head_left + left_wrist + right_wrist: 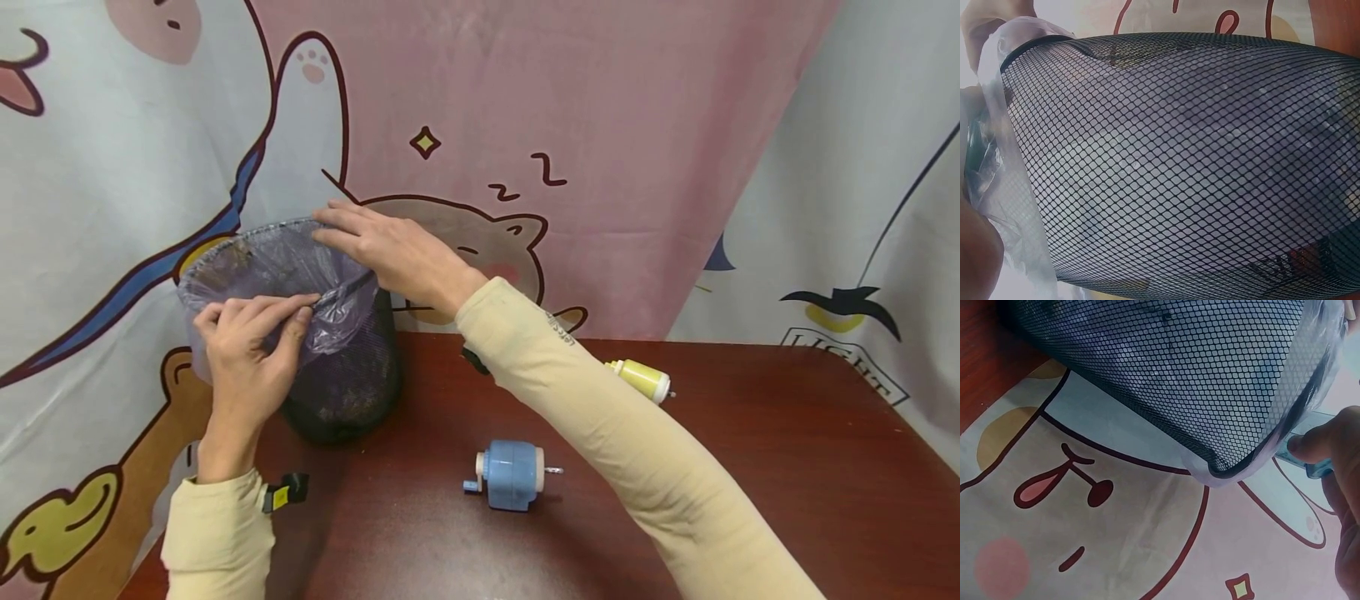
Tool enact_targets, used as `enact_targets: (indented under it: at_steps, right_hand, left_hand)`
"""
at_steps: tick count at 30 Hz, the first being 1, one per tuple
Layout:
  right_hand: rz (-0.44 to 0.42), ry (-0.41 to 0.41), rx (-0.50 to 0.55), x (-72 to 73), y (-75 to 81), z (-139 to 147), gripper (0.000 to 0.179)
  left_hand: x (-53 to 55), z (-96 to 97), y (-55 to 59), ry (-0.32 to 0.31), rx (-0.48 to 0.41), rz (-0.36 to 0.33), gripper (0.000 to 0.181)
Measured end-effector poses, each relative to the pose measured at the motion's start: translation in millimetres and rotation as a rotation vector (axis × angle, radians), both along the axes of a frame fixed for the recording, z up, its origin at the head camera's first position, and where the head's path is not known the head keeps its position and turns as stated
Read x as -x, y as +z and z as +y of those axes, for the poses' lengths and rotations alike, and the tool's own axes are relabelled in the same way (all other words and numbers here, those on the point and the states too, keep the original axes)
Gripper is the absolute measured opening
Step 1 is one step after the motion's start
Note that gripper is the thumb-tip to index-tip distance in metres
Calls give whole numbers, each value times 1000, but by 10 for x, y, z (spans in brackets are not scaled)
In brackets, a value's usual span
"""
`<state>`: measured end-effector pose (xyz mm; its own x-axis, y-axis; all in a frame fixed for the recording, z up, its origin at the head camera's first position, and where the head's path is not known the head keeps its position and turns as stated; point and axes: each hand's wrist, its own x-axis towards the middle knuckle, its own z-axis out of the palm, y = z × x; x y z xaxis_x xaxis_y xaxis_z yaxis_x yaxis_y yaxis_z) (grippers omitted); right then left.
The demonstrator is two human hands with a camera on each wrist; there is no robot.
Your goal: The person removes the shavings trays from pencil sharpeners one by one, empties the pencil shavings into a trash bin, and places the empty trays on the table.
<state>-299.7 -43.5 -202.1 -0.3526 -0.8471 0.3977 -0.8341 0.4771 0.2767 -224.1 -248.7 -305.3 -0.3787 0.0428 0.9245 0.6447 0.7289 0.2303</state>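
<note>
Up at the back left of the tabletop [720,467], a glossy reddish-brown slab, stands the bin [352,392]: round, dark, its wall woven of fine diamond mesh. Inside it, the bag [341,317], thin crinkly lilac plastic, folds out over the rim and gleams where it puckers. And here are the hands! The left hand [247,350] is at the near side of the rim, thumb and forefinger pinching the filmy edge of the bag. The right hand [401,250] reaches across to the far right of the rim, back of the hand uppermost; the right wrist view shows its thumb bent onto a see-through, bluish-green plastic piece [1319,469], gripped right beside the bag-covered rim. That piece's full shape is hidden.

Down in front, well apart from the bin, sits the sharpener [513,475], a chunky smooth blue body with cream end plates, a little crank on one side and a slim short rod poking out the other. Farther right, partly behind the soft cream sleeve [600,417], lies a yellow cylinder [641,379] with a white end. And behind it all hangs creased cloth [600,125], printed with cartoon animals.
</note>
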Motion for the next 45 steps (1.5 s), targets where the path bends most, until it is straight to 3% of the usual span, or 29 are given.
enact_targets:
  at_steps: [16,26,45]
  right_hand:
    - [65,56,-14,-56,-30,-11,55]
    - [118,36,-120,-51,-19,-1,61]
    - [126,9,-74,-38,-55,61,60]
  left_hand:
    - [4,0,-2,7,2,8,16]
    - [2,4,-5,0,0,7,17]
    - [4,20,-2,-3,-12,8,17]
